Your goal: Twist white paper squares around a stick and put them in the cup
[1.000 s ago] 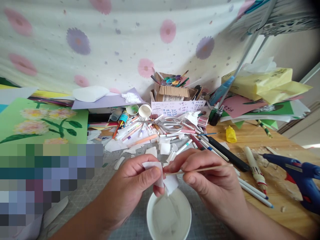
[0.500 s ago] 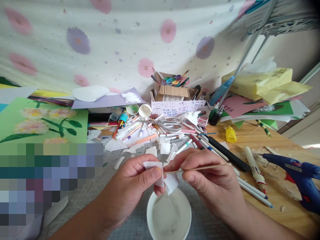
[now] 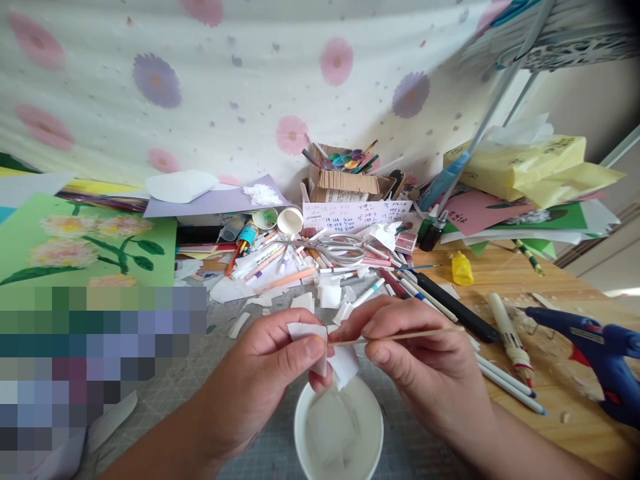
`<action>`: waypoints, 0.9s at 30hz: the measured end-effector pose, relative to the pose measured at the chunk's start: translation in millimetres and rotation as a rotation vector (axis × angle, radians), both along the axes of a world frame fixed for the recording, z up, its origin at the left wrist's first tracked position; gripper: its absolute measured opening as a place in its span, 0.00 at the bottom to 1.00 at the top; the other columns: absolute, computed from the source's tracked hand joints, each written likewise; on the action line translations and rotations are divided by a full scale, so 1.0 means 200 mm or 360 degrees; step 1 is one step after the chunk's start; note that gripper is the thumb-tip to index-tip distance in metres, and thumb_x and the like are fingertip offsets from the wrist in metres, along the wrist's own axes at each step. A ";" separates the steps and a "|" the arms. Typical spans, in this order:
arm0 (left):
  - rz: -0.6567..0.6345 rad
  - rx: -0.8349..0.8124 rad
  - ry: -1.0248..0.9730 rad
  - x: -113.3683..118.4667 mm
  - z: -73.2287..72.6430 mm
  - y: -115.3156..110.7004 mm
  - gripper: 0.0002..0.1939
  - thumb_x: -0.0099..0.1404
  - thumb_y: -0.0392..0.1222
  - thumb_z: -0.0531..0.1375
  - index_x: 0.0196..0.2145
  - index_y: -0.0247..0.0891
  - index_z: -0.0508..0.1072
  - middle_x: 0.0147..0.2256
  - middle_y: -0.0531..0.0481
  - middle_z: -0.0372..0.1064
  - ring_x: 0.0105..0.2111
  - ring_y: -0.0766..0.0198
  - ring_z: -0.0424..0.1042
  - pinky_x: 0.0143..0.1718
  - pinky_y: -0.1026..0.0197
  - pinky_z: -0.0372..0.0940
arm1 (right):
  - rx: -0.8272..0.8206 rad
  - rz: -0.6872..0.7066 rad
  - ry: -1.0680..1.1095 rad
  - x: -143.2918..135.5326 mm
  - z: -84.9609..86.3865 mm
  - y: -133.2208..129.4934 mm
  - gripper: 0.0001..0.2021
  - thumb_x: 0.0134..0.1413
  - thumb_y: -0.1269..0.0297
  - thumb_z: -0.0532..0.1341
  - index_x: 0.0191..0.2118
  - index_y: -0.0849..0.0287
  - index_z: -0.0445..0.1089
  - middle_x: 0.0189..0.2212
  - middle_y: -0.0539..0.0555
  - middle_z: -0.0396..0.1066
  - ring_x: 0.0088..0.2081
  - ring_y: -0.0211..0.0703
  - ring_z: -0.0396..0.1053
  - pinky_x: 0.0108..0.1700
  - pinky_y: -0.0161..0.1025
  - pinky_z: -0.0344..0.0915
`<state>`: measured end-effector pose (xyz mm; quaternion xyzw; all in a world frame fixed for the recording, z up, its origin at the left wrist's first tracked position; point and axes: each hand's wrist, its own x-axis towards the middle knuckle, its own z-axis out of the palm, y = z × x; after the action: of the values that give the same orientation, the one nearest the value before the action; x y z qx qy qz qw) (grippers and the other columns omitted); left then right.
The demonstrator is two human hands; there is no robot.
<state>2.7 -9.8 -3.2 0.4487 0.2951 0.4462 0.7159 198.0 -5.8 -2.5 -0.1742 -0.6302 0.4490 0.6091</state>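
Between the thumb and fingers of my left hand (image 3: 270,367) is a small piece of white paper (image 3: 344,365), partly hidden by the thumb and bent so that one flap hangs to the right. My right hand (image 3: 415,360) is closed on a thin wooden stick (image 3: 400,337), held almost level. The stick's left end touches the paper beside my left thumb; its exact tip is hidden. Just below both hands stands a white bowl (image 3: 376,437) with pale, translucent contents and what looks like paper in it.
Scraps of white paper (image 3: 330,297) and many markers lie behind my hands, with scissors (image 3: 343,250) on top. At right are a blue glue gun (image 3: 590,333), a thick pen (image 3: 509,337) and a yellow bottle (image 3: 461,268). A green flower painting (image 3: 120,250) is at left.
Hardly anything differs. Both hands keep the same hold on the paper and the stick, and the bowl appears only very slightly shifted in view.
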 end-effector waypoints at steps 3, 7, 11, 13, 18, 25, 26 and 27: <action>0.0004 0.0000 0.0002 0.00 0.00 0.00 0.11 0.64 0.45 0.72 0.27 0.39 0.81 0.24 0.56 0.77 0.27 0.68 0.73 0.32 0.67 0.67 | 0.0036 -0.0046 -0.0048 0.00 0.01 0.00 0.04 0.63 0.67 0.70 0.42 0.51 0.81 0.36 0.53 0.84 0.38 0.43 0.81 0.41 0.39 0.79; 0.0003 -0.0009 0.0009 0.00 0.01 0.00 0.11 0.65 0.46 0.71 0.27 0.39 0.80 0.24 0.56 0.77 0.28 0.67 0.73 0.32 0.66 0.67 | 0.0071 -0.0083 -0.0104 0.01 0.03 -0.01 0.03 0.63 0.66 0.70 0.41 0.51 0.81 0.36 0.53 0.84 0.38 0.44 0.82 0.41 0.39 0.79; -0.0001 -0.0005 0.0056 -0.01 0.00 -0.01 0.12 0.65 0.47 0.71 0.28 0.39 0.80 0.25 0.56 0.77 0.28 0.67 0.73 0.33 0.66 0.66 | 0.0127 -0.0111 -0.0164 0.01 0.04 0.00 0.01 0.63 0.65 0.69 0.40 0.52 0.81 0.34 0.54 0.84 0.36 0.44 0.82 0.39 0.39 0.80; 0.0001 -0.0002 0.0081 -0.01 -0.01 -0.01 0.12 0.65 0.47 0.71 0.28 0.39 0.80 0.25 0.56 0.77 0.28 0.66 0.73 0.33 0.65 0.65 | 0.0150 -0.0131 -0.0182 0.01 0.05 0.00 0.01 0.63 0.65 0.69 0.40 0.53 0.80 0.34 0.54 0.84 0.35 0.44 0.82 0.39 0.39 0.80; -0.0030 0.0041 0.0110 -0.02 -0.02 0.00 0.14 0.66 0.50 0.70 0.27 0.39 0.79 0.25 0.55 0.78 0.28 0.66 0.72 0.33 0.64 0.64 | 0.0185 -0.0171 -0.0198 0.00 0.04 -0.01 0.01 0.63 0.66 0.69 0.40 0.53 0.80 0.34 0.54 0.84 0.35 0.45 0.82 0.37 0.40 0.80; -0.0006 0.0027 0.0111 -0.01 -0.01 0.00 0.17 0.68 0.51 0.68 0.26 0.38 0.80 0.24 0.52 0.79 0.27 0.64 0.73 0.32 0.64 0.64 | 0.0173 -0.0206 -0.0219 0.00 0.03 -0.01 0.01 0.63 0.66 0.69 0.38 0.54 0.79 0.33 0.54 0.83 0.34 0.45 0.82 0.35 0.40 0.80; 0.0002 0.0019 0.0104 0.00 0.00 -0.01 0.17 0.67 0.50 0.68 0.25 0.38 0.80 0.24 0.52 0.79 0.27 0.64 0.72 0.31 0.63 0.65 | 0.0170 -0.0201 -0.0218 0.00 0.03 -0.01 0.01 0.63 0.66 0.69 0.39 0.54 0.80 0.33 0.54 0.83 0.34 0.45 0.82 0.35 0.40 0.80; 0.0006 0.0011 0.0092 0.00 0.00 -0.01 0.17 0.67 0.50 0.68 0.25 0.38 0.80 0.24 0.52 0.79 0.27 0.64 0.72 0.31 0.63 0.65 | 0.0167 -0.0201 -0.0212 0.00 0.03 -0.01 0.01 0.63 0.67 0.69 0.39 0.54 0.80 0.33 0.54 0.83 0.34 0.45 0.82 0.36 0.40 0.80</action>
<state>2.0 -10.9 -3.3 0.4633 0.3150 0.4355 0.7046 198.1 -8.1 3.8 -0.2108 -0.6797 0.3636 0.6011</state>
